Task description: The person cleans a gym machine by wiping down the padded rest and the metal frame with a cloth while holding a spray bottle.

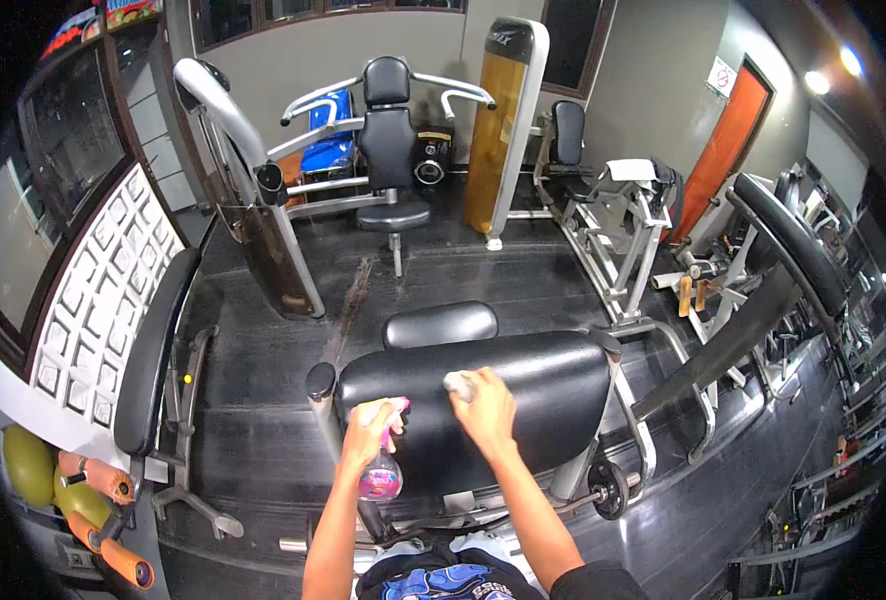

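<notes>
My left hand (pixel 365 435) is closed around the neck of a spray bottle (pixel 381 478) with a pink trigger head and a clear body with a pink label. It is held upright at the left part of a black padded bench (pixel 548 385). My right hand (pixel 487 408) is closed on a crumpled whitish cloth (pixel 458 384) over the middle of the same pad. Whether the cloth touches the pad I cannot tell. A smaller black pad (pixel 441 324) sits just beyond the bench.
A barbell with a weight plate (pixel 608 489) lies low in front of me. Ahead stand a seated machine (pixel 388 150) and a tall weight stack (pixel 493 130). A flat bench (pixel 153 350) is at left, foam rollers (pixel 126 563) at lower left, and more machines (pixel 633 240) at right.
</notes>
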